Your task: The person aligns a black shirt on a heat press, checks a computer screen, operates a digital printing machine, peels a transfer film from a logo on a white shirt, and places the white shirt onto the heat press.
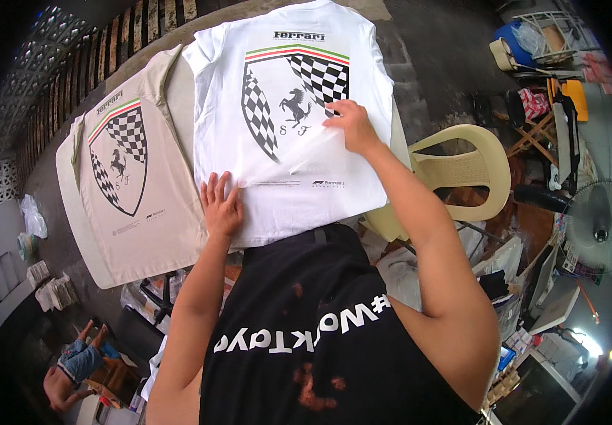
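Table [180,106], smooth, pale, rounded corners; left rim shows beyond the cloth, top shows between two shirts. Dark floor [437,78] at upper right gives open room past the right side. White T-shirt [214,92] lies flat at upper center: soft knit, checkered shield print, hem close to the wearer's waist. Beige T-shirt [111,237] lies left of it, same print, lightly rumpled. Cream plastic chair [493,166], curved back, crowds the right edge. Left hand [221,205]: fingers spread, resting on the white shirt's lower left. Right hand [348,126]: thumb and fingertips pinching a thin whitish layer [304,154] raised over the shield's lower right; can't tell film from fabric.
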